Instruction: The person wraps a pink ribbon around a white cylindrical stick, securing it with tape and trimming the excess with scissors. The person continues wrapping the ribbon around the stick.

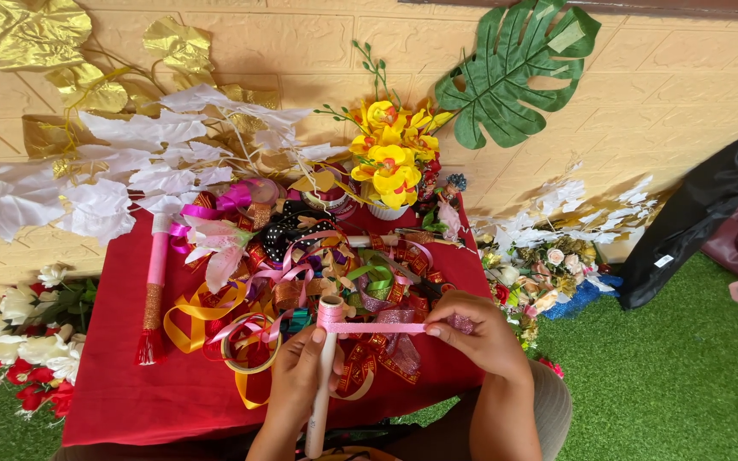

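My left hand (pixel 299 376) wraps the upright white stick (pixel 323 376); my right hand (pixel 480 333) pinches the pink satin ribbon (pixel 377 327), stretched level from the stick's top. I'd keep it taut and flat above the loose ribbons on the red-clothed surface (pixel 138 401).

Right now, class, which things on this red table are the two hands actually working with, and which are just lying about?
In use:
left hand gripping the white stick
right hand pulling the pink satin ribbon taut from the stick's top

Lying about:
tangled pile of coloured ribbons
yellow artificial flowers
white fabric leaves
green monstera leaf
red tablecloth
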